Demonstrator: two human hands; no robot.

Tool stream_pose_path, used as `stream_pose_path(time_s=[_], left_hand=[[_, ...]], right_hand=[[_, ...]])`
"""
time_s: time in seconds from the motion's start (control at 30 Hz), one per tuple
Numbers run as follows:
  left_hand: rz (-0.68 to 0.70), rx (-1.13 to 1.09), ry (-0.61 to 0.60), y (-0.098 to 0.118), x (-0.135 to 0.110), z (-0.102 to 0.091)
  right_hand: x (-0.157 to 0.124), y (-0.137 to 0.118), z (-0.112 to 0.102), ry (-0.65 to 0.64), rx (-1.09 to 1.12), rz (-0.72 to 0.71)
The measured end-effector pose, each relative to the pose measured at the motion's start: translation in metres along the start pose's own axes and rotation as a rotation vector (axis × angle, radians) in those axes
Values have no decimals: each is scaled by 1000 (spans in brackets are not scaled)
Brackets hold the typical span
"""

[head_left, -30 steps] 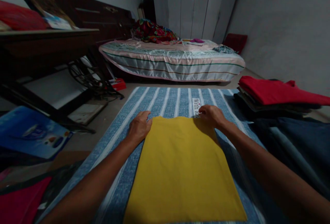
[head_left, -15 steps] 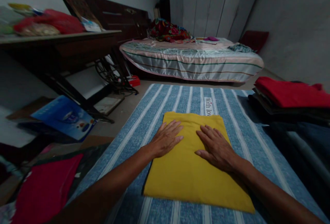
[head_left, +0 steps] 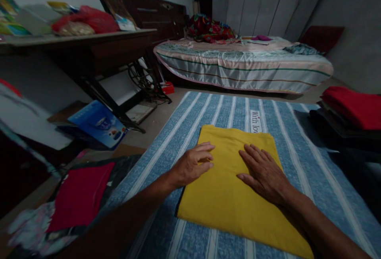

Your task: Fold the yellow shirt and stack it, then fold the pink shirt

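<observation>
Folded yellow cloth (head_left: 224,193) lies mid-scene on blue white-striped fabric (head_left: 208,110). My right hand (head_left: 263,171) flat on it, fingers slightly spread; left hand (head_left: 190,165) at left edge, fingers bent, apart. I'd smooth far creases outward, lightly.

Left hand (head_left: 191,165) loosely curled, right hand (head_left: 264,172) flat, palm down, both forearms (head_left: 145,197) angled inward.

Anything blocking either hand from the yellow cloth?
Nothing visible. The right hand lies flat on the yellow cloth; the left hand is over its left edge, contact unclear, with no object between.
</observation>
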State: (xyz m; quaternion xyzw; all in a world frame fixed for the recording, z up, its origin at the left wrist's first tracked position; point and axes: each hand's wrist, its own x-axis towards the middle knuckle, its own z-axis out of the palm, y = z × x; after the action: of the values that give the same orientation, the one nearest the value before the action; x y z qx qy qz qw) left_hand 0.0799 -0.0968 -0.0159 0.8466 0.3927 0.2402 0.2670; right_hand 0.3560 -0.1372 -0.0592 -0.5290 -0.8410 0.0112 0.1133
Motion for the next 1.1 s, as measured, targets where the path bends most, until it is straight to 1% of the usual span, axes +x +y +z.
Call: stream_pose_path(time_s=[0.07, 0.13, 0.33, 0.47, 0.53, 0.73, 0.83, 0.93, 1.03, 1.1], left_hand=[[-28, -17, -40, 4, -6, 1], [-31, 8, -54, 3, -9, 5], [-51, 13, 53, -12, -8, 19], [-66, -22, 64, -10, -8, 19], [-73, -5, 68, -7, -7, 19], [1, 114, 67, -7, -9, 22], [71, 200, 75, -1, -9, 24], [125, 292, 22, 14, -3, 26], [104, 367, -83, 29, 6, 33], [81, 408, -159, 35, 9, 38]], right_hand=[[-1, 0, 1, 14, 1, -1], [-1, 1, 1, 22, -4, -2], [-2, 2, 2, 31, -17, -5], [-2, 4, 4, 29, -7, -8], [-2, 4, 4, 26, -4, -9], [-1, 4, -1, -1, 5, -3], [0, 1, -4, -28, 12, 11], [3, -1, -8, -41, 31, 18], [5, -3, -11, -45, 53, 21], [7, -3, -13, -52, 68, 28]])
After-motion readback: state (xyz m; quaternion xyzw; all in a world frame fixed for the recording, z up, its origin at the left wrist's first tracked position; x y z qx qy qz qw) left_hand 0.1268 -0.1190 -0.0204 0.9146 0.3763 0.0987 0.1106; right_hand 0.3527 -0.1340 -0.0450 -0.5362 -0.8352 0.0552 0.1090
